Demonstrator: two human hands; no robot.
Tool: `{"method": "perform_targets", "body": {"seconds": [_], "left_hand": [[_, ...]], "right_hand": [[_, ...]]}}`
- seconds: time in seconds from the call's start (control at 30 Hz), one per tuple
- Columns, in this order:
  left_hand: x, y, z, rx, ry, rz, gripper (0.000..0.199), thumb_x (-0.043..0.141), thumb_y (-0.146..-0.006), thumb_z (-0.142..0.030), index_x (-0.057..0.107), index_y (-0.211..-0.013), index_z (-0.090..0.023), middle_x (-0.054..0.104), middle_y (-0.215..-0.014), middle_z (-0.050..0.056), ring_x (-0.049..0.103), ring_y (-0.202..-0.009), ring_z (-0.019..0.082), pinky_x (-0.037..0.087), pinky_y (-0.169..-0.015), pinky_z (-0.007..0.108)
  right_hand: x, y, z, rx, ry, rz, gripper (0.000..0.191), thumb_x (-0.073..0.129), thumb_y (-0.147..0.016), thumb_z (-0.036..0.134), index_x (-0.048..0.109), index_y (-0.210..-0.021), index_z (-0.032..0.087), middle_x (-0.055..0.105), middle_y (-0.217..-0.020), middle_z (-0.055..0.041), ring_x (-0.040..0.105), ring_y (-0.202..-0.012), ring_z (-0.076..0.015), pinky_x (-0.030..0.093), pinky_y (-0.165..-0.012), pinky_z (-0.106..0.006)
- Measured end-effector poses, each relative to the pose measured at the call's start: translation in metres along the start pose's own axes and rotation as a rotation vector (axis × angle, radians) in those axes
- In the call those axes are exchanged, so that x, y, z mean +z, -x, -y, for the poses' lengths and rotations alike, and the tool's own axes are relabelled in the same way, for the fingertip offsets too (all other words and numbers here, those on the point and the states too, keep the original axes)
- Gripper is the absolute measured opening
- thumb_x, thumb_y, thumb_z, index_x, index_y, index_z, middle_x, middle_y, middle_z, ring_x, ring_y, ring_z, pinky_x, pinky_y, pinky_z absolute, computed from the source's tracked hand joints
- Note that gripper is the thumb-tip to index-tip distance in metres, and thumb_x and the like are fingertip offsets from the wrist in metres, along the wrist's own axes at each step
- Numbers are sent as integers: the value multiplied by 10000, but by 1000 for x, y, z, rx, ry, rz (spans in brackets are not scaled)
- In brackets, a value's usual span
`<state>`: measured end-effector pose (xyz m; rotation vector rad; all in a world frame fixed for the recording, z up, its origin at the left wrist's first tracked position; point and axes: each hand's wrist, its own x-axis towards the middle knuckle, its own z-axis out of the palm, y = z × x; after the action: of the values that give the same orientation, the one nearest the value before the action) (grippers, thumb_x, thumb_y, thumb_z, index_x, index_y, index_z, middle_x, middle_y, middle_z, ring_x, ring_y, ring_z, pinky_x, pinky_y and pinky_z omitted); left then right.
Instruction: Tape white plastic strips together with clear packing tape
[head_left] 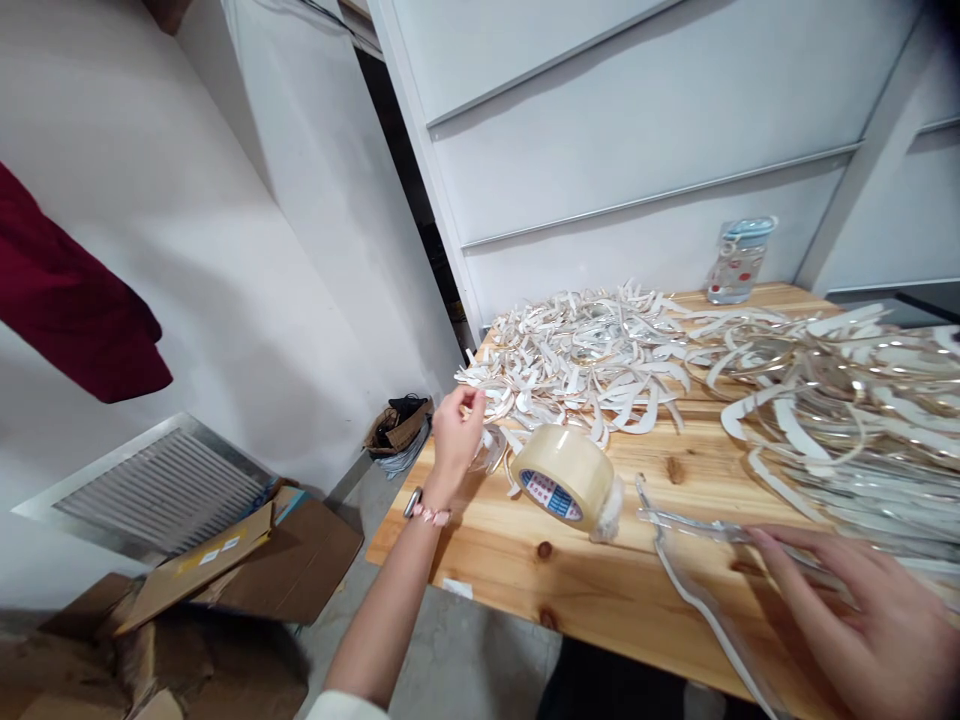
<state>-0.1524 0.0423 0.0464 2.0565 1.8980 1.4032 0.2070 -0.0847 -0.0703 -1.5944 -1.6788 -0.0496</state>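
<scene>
Plastic strips [697,525] lie under our open right hand [847,620], our left hand [454,445] pinches something small, and careless tugging could tangle them.

On the counter [480,590], a roll of packing tape [564,478] lies near the left edge, just before a heap of plastic offcuts [577,365]; a lidded plastic jar [739,262] stands behind them at the back edge, and cardboard boxes [247,560] sit left of the counter on the floor [465,650].

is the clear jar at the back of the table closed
Closed: a pale blue lid sits across the top of the clear jar, and no open mouth shows.
</scene>
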Motion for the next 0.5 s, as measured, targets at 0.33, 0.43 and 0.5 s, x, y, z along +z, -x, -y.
{"method": "perform_targets", "body": {"seconds": [0.33,0.43,0.5], "left_hand": [[-5,127,-82,-57,44,441,452,702,-809,-533,702,-1173,-264,730,-1182,99,670,-1067,322,526,-924,414],[16,109,-81,3,-50,483,572,714,-797,-550,656,-1224,-174,680,-1245,180,609,-1178,385,476,-996,476],[25,92,-81,15,-90,553,536,697,-799,-570,681,-1122,-143,695,-1170,207,626,-1124,398,485,-953,481]], "right_hand": [[-25,42,16,-198,80,168,365,434,-1005,428,688,-1246,327,690,-1328,-21,655,-1120,-303,513,-885,-466],[-35,44,18,-169,161,153,374,427,-1012,423,677,-1268,314,679,-1346,-24,629,-1139,-330,489,-896,-505],[-38,45,18,-172,181,147,385,422,-1018,398,665,-1293,282,687,-1336,-33,622,-1133,-332,488,-900,-506]]}}
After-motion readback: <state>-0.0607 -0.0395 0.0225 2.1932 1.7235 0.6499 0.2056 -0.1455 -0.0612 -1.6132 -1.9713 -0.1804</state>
